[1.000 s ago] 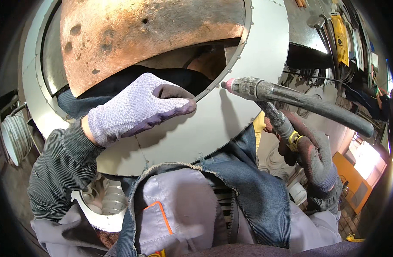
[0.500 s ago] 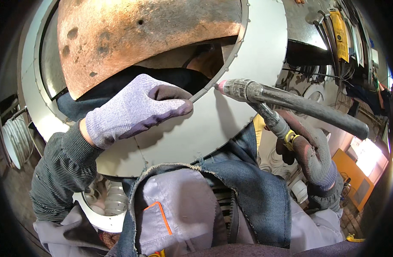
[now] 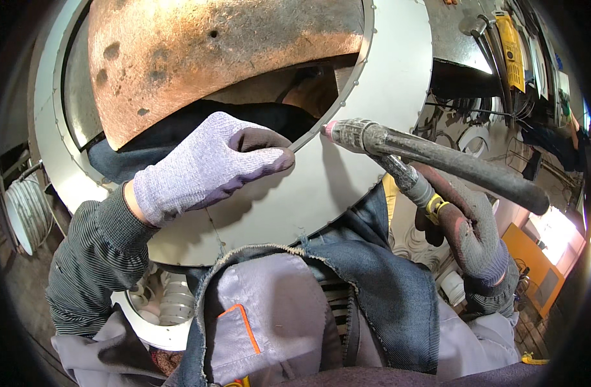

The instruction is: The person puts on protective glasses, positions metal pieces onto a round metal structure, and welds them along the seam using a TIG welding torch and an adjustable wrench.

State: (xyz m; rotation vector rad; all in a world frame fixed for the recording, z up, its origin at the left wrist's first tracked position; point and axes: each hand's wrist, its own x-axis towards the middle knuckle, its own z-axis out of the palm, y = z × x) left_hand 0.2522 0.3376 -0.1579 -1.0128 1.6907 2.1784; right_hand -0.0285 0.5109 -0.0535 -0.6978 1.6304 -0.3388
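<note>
A wide pale metal ring (image 3: 276, 219) lies in front of me, with small evenly spaced weld spots along its inner rim. My left hand (image 3: 208, 168), in a light purple knit glove with dark fingertips, closes on that inner rim, its thumb and fingers curled over the edge. My right hand (image 3: 472, 229), in a grey and reddish-brown glove, is wrapped round the handle of a TIG welding torch (image 3: 431, 155). The torch's pink nozzle (image 3: 328, 131) points at the rim just right of my left fingertips. No arc shows. Whether the tip touches is unclear.
A curved, spotted copper-coloured sheet (image 3: 224, 58) spans the ring's opening. Dark denim cloth (image 3: 385, 284) covers my lap. A white coil (image 3: 28, 213) stands at left, and a smaller white ring (image 3: 163, 332) lies below. Hammers (image 3: 482, 32) and a yellow tool (image 3: 511, 51) hang at upper right.
The torch has tilted slightly, its rear end dropping a little and its nozzle shifting a touch left. My left hand and the ring have moved very slightly right.
</note>
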